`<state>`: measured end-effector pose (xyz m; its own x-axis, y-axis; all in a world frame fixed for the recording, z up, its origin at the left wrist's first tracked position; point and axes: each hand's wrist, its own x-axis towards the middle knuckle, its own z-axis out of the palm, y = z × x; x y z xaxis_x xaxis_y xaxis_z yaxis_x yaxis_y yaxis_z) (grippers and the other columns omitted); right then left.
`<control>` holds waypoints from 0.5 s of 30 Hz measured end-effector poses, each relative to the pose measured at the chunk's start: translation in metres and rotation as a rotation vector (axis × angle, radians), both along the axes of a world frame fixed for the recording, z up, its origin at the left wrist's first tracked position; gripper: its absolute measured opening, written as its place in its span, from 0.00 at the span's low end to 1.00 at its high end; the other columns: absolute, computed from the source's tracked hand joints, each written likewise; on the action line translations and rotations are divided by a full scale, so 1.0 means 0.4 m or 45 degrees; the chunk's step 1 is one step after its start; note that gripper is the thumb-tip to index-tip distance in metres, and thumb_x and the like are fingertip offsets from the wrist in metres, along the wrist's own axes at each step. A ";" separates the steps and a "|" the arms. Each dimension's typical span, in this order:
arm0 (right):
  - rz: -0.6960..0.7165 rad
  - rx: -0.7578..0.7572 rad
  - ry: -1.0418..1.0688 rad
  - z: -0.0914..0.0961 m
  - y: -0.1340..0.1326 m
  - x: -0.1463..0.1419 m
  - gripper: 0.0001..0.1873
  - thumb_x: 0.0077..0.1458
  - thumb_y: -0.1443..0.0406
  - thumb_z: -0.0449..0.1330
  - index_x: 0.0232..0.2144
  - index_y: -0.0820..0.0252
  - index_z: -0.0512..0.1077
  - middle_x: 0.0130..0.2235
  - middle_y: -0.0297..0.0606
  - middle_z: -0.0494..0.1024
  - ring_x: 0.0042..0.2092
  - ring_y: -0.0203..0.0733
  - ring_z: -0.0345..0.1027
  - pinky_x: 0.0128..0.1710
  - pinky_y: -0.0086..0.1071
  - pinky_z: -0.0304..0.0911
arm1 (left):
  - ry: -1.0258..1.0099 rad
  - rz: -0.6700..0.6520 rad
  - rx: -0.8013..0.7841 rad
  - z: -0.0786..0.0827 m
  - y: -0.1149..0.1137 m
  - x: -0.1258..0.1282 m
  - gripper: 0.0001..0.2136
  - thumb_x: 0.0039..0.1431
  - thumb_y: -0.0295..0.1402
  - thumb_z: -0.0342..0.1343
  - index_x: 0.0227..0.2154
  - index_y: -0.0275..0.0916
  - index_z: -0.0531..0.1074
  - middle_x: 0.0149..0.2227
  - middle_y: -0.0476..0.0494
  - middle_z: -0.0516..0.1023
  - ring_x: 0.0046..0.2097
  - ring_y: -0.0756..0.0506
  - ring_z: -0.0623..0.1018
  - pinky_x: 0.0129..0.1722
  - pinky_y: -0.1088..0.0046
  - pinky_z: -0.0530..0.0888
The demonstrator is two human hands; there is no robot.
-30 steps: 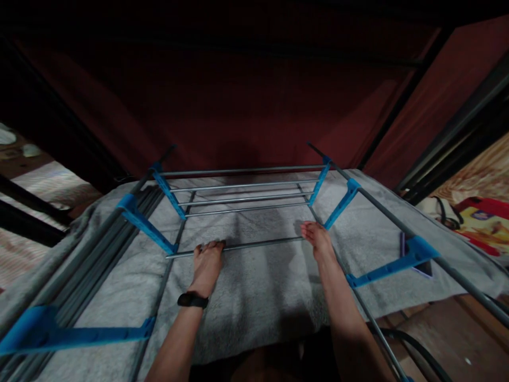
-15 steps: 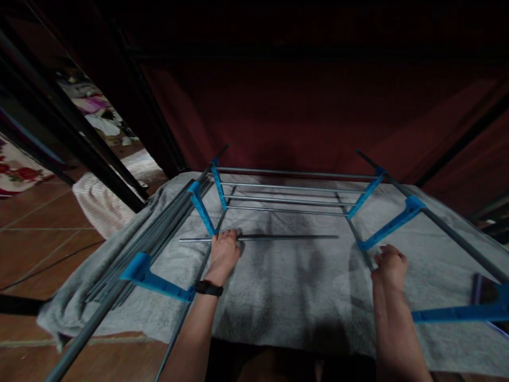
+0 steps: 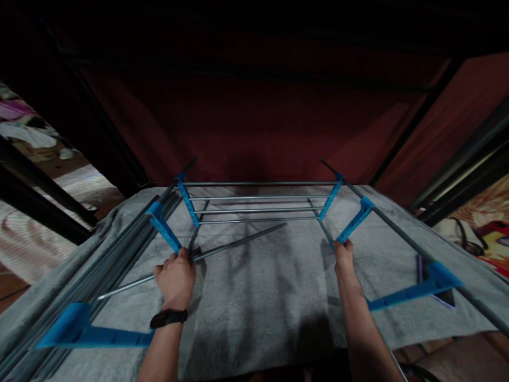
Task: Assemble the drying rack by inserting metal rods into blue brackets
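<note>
A drying rack frame of grey metal rods and blue plastic brackets lies on a grey towel (image 3: 258, 297). My left hand (image 3: 175, 276), with a black watch on the wrist, is closed round a loose grey rod (image 3: 238, 241) that runs slantwise from lower left to upper right. It sits by the lower end of a blue bracket (image 3: 165, 228). My right hand (image 3: 344, 257) is closed at the lower end of the blue bracket (image 3: 352, 225) on the right side rail. Three fitted rods (image 3: 258, 209) span the far end.
A bundle of spare grey rods (image 3: 99, 265) lies along the left rail. More blue brackets sit at lower left (image 3: 91, 331) and lower right (image 3: 417, 289). A dark red cloth wall (image 3: 254, 122) rises behind. Clothes and floor show at both edges.
The loose rod, level before, now slants with its left end pulled toward me. My right hand moved up to the right bracket's lower end. The view swung back right.
</note>
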<state>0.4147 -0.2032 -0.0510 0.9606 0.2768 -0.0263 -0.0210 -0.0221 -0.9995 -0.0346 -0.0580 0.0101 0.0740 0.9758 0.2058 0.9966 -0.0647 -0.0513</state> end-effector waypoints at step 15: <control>-0.001 -0.335 -0.157 -0.004 -0.009 0.025 0.12 0.46 0.53 0.59 0.28 0.52 0.64 0.25 0.31 0.72 0.36 0.46 0.69 0.38 0.35 0.62 | -0.119 -0.004 -0.196 -0.004 0.049 -0.029 0.23 0.66 0.32 0.39 0.59 0.42 0.70 0.52 0.32 0.75 0.48 0.36 0.78 0.49 0.58 0.68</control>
